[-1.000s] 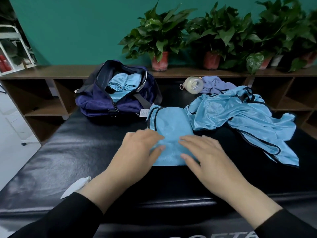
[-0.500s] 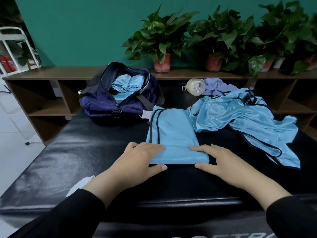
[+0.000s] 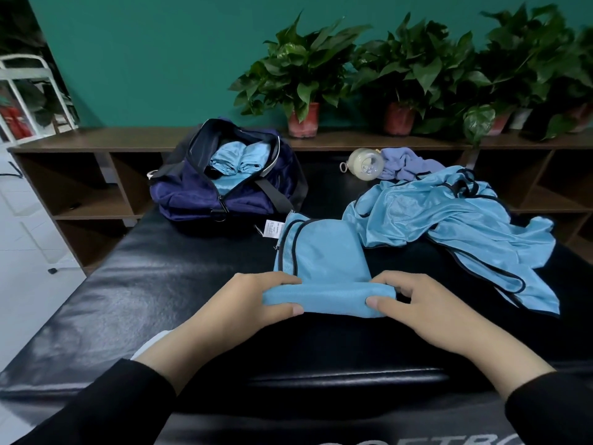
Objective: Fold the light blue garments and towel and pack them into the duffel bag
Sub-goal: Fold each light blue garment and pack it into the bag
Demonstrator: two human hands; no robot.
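Near edge of folded garment rolled up by both hands

The light blue folded garment (image 3: 321, 252), lying mid-mat on the black padded table (image 3: 128, 300), is pinched at its rolled edge by left hand (image 3: 253, 303) and right hand (image 3: 426, 306).

Light blue garment (image 3: 321, 252) with black piping, navy duffel bag (image 3: 199, 194), black sleeves (image 3: 106, 409)

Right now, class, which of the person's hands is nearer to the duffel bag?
Left. The left hand grips the near-left end of the rolled garment, roughly in line below the bag. The right hand grips the other end, farther to the bag's right.
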